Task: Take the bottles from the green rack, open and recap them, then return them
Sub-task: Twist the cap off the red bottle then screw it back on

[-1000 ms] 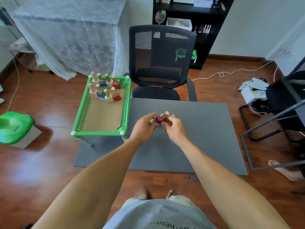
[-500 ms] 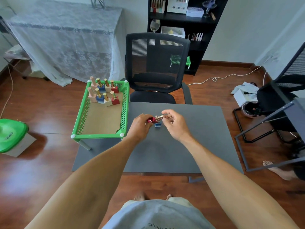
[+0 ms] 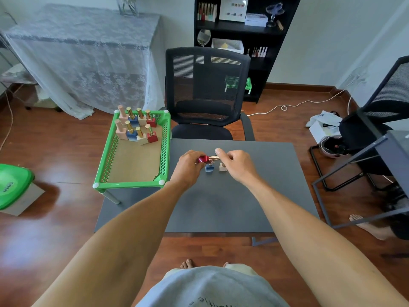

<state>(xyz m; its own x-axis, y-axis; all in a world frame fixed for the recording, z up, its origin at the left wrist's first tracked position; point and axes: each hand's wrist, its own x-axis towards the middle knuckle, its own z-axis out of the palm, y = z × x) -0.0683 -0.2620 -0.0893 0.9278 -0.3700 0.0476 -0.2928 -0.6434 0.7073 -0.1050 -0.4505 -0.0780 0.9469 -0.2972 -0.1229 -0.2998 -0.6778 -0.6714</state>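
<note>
I see a small red square bottle with a gold cap (image 3: 204,159) held tipped on its side above the middle of a dark grey mat-covered table (image 3: 254,196). The left hand (image 3: 188,166) has its fingers closed around the red body. The right hand (image 3: 238,165) pinches the gold cap (image 3: 214,157) between thumb and fingertips, so both hands are clamped on the same bottle. From this angle I cannot tell whether the cap is screwed tight or partly loosened.

Just below the held bottle, two more small bottles stand on the table side by side: a blue square bottle (image 3: 209,168) on the left and a cream square bottle (image 3: 223,167) on the right, partly hidden by the hands.

To the left, touching the table edge, stands a green plastic rack with slotted sides and a brown cardboard floor (image 3: 164,151). Eight bottles (image 3: 137,127) are gathered at its far end in two rows, in pink, blue, cream and red, most with gold caps. The near part of the rack floor is bare.

Beyond the table, a black mesh office chair (image 3: 205,89) faces me. Behind it is a black shelf unit (image 3: 239,29), and to the left a table draped in white lace cloth (image 3: 88,63). A green lid (image 3: 13,185) lies on the wooden floor at far left.
</note>
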